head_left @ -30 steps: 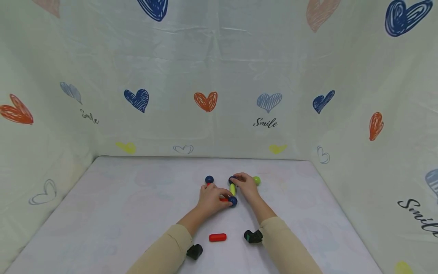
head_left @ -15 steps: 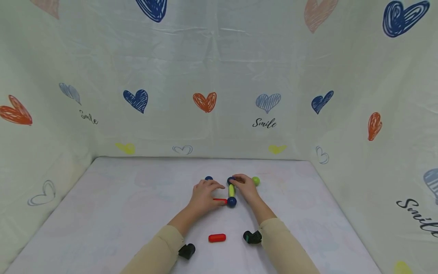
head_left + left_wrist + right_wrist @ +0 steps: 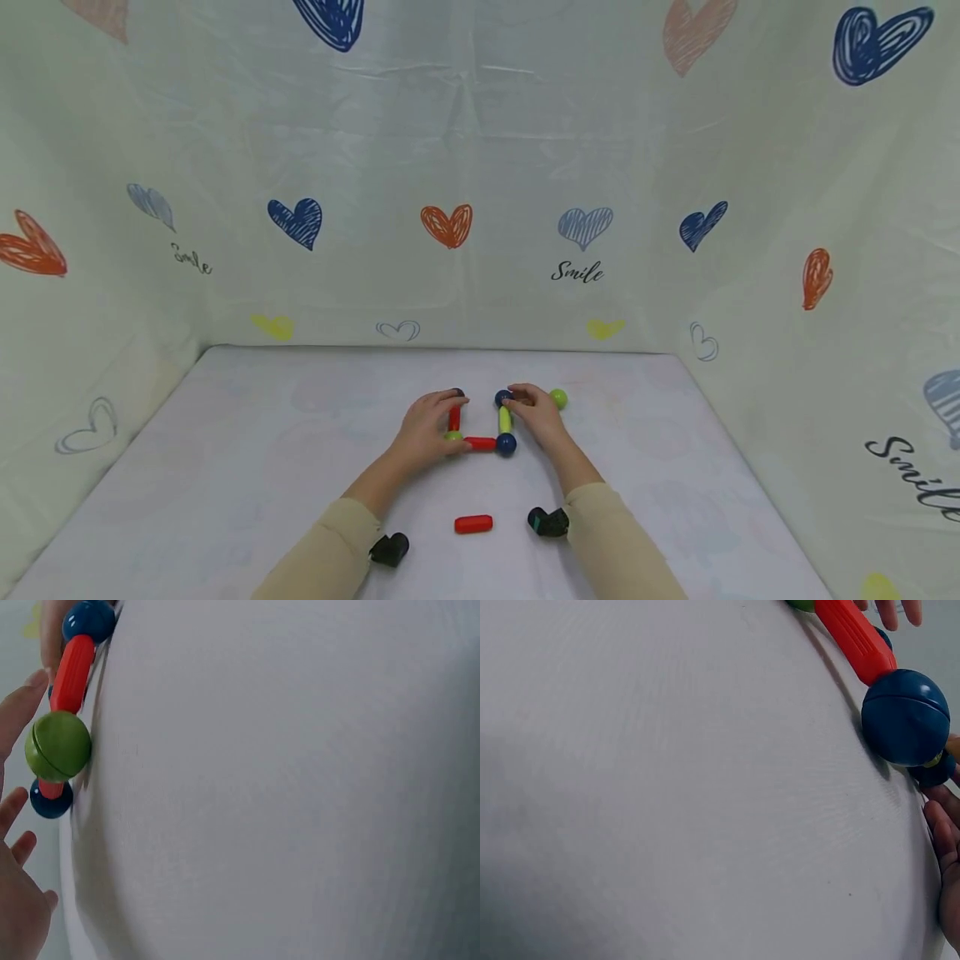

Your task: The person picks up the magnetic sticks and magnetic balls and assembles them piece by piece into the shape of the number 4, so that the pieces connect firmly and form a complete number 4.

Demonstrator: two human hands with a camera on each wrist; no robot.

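Observation:
Ball-and-rod building pieces form a U on the table. From its far-left blue ball [image 3: 459, 392], a red rod [image 3: 454, 419] runs to a green ball [image 3: 58, 746]. A second red rod [image 3: 481, 444] joins that to the near blue ball [image 3: 506, 444], and a yellow-green rod [image 3: 505, 421] leads to the far-right blue ball [image 3: 503, 398]. My left hand [image 3: 422, 432] is around the green corner, fingers spread and thumb near the second red rod; it grips nothing. With thumb and fingertips, my right hand [image 3: 542, 419] holds the far-right blue ball, partly covering it.
A loose red rod [image 3: 473, 524] lies nearer me, between the forearms. Beyond the right hand is another green ball [image 3: 558, 399]; whether anything joins it is hidden. Black wrist devices [image 3: 390, 550] show at both sleeves. A heart-printed curtain [image 3: 465, 283] stands behind the table.
My left hand has let go near the near blue ball and slid left along the red rod, uncovering the green corner. My right hand stays at the far-right blue ball.

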